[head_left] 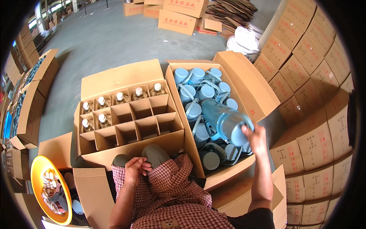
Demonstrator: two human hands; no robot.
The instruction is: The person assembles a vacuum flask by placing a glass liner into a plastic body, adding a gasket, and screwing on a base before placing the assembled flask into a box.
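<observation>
My right hand (256,138) is closed on the near end of a translucent blue thermos jug (217,116), which lies tilted over the right-hand carton (219,179). Under and around it in that carton stand several blue jugs with light-blue lids (206,92) and carrying handles. Loosely bent above my knee, my left hand (135,168) has its fingers slightly apart and shows nothing in them. Just beyond it is a divided carton (129,150). White-capped clear bottles (120,97) fill its far row and two near-left cells; the other visible cells are bare.
An orange basin (36,171) of small white and dark parts stands at lower left. Stacked sealed cartons (305,76) wall the right side. More open cartons (32,110) line the left. Beyond the floor are cartons (177,23), flattened cardboard (232,13) and a white bundle (244,40).
</observation>
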